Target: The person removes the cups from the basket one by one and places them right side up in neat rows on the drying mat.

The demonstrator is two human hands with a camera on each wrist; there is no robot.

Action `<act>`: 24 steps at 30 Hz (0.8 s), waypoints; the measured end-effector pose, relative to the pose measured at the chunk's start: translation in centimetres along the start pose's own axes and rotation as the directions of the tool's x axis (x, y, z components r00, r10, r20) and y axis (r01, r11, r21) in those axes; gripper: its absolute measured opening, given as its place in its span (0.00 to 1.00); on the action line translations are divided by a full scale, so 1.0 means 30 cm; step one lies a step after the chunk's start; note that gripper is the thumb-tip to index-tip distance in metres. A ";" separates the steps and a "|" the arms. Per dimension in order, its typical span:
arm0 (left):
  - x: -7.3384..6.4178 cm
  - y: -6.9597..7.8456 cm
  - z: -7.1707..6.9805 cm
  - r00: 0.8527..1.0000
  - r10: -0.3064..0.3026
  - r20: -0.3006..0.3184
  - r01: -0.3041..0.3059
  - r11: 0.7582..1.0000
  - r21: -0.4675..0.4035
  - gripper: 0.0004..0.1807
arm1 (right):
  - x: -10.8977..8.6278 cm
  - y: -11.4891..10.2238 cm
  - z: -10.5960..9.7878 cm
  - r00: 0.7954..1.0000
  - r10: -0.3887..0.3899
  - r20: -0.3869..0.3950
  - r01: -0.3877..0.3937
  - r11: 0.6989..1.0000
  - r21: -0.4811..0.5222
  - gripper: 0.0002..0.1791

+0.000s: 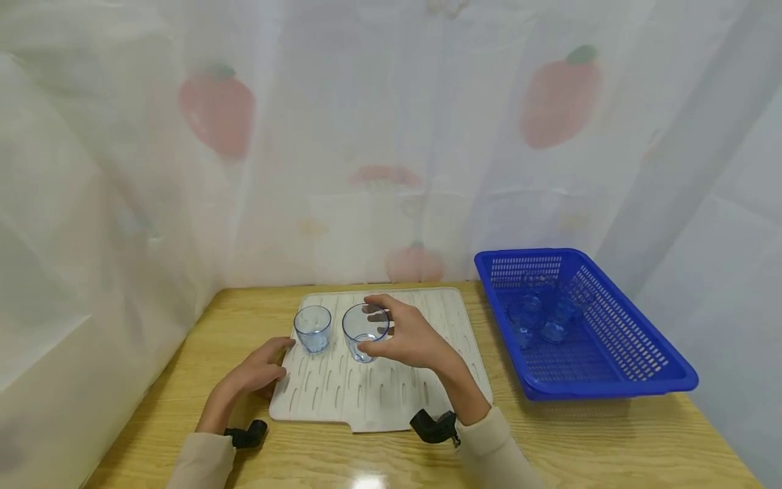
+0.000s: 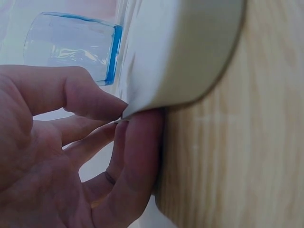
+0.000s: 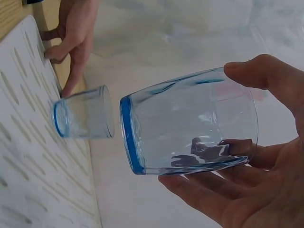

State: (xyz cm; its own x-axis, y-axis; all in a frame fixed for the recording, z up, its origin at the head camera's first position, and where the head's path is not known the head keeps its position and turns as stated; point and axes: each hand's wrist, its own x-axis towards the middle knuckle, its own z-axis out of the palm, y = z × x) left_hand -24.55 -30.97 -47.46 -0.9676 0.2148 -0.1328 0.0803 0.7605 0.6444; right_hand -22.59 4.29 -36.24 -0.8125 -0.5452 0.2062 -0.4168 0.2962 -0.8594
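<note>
My right hand grips a clear, blue-tinted drinking glass near its rim, thumb on one side and fingers on the other. The glass is upright, with its thick blue base held above the white drying mat. A second glass of the same kind stands upright on the mat, to the left. At the mat's left edge, my left hand pinches the edge between thumb and fingers, as the left wrist view shows.
To the right stands a blue plastic basket with slotted walls and several similar glasses in it. The mat and basket are on a wooden table. A pale curtain with a fruit print hangs behind and at the sides.
</note>
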 end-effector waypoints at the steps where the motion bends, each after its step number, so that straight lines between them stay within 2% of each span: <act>1: -0.001 -0.001 0.001 1.000 -0.008 -0.002 0.008 1.000 -0.004 0.40 | 0.006 -0.001 0.011 1.000 -0.002 0.009 0.002 1.000 0.002 0.42; 6: -0.001 -0.003 0.006 0.999 -0.031 -0.009 0.031 0.999 -0.025 0.40 | 0.036 -0.004 0.064 0.999 -0.013 0.032 0.013 1.000 0.005 0.42; 24: -0.003 0.003 0.001 1.000 0.018 -0.015 -0.018 1.000 -0.013 0.39 | 0.098 0.012 0.239 0.999 -0.035 0.012 0.034 0.999 0.032 0.42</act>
State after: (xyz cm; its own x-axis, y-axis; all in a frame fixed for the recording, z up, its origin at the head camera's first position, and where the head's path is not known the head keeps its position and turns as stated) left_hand -24.43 -30.92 -47.41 -0.9694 0.2192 -0.1103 0.0946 0.7486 0.6563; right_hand -22.22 -2.83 -39.29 -0.7925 -0.5648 0.2302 -0.4312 0.2518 -0.8664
